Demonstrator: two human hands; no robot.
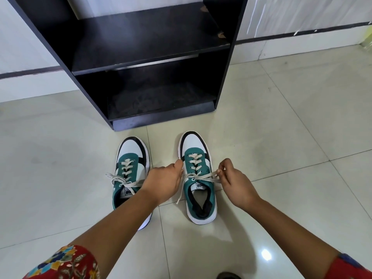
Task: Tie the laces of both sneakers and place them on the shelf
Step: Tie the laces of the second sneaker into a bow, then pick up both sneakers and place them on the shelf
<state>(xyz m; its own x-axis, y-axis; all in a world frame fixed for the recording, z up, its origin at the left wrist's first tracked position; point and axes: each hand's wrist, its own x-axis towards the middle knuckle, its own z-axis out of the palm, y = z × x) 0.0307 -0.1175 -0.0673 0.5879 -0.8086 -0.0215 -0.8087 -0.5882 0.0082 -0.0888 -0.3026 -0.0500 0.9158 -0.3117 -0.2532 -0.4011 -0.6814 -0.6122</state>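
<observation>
Two green, white and black sneakers stand side by side on the floor, toes toward a black shelf unit (231, 57). The left sneaker (131, 158) has a tied bow in its cream laces; my left forearm covers its heel. The right sneaker (198, 198) has its cream laces (201, 176) pulled sideways across the tongue. My left hand (163, 184) is closed on the lace at the shoe's left side. My right hand (235, 184) pinches the lace end at the shoe's right. One loose lace end trails down to the floor.
The shelf unit stands against the wall, with a bare middle board (141, 37) and a dusty bottom board (161, 101). Glossy pale tiles (291, 127) cover the floor all around. A yellowish object (367, 41) shows at the right edge.
</observation>
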